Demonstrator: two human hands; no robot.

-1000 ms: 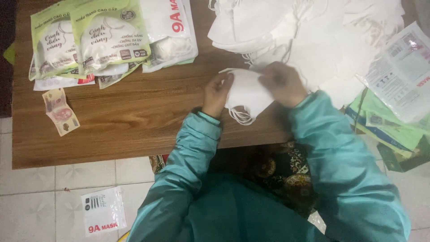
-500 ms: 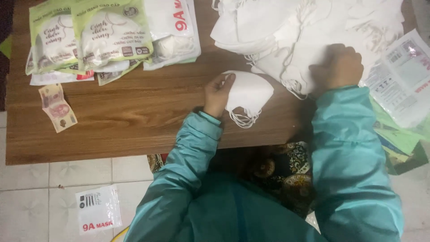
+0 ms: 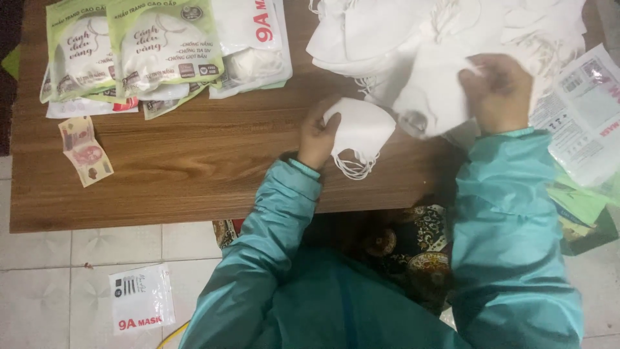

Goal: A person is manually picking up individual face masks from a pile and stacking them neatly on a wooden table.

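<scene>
While both hands work on the wooden desk, the left hand grips a small stack of folded white masks near the desk's centre, ear loops dangling at 6 o'clock. At 2 o'clock from it, the right hand pinches a single white mask lifted off the loose mask pile. Green packaged masks lie at 10 o'clock, banknotes at 9 o'clock.
</scene>
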